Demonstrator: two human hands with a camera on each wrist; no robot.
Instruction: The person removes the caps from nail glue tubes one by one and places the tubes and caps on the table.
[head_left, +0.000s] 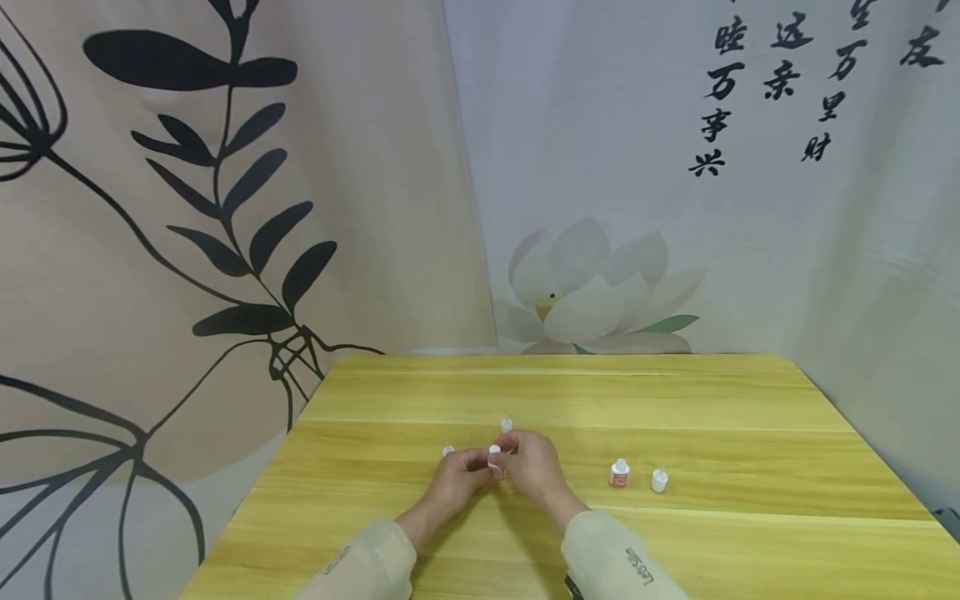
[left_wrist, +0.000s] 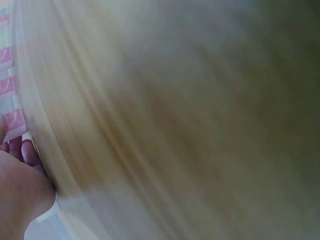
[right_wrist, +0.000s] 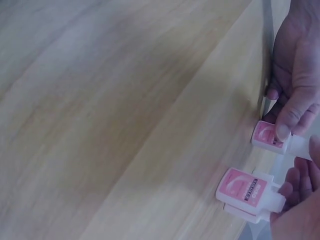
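Near the middle of the table, my left hand (head_left: 452,485) and right hand (head_left: 537,468) meet at one small white bottle (head_left: 494,451). In the right wrist view its pink label (right_wrist: 266,133) shows, with the left thumb (right_wrist: 284,131) pressed on the body. The right fingers pinch its white cap (right_wrist: 299,146) at the other end. Just beyond the right hand stands another bottle (head_left: 506,424). Behind the left fingers a further bottle (head_left: 448,450) is partly hidden. In the left wrist view the left hand (left_wrist: 22,192) appears only at the edge.
To the right stand a pink-labelled bottle (head_left: 619,473) and a white one (head_left: 659,481), upright and apart. They rest on a yellow wood-grain table (head_left: 750,417). A printed curtain (head_left: 390,183) hangs behind its far edge.
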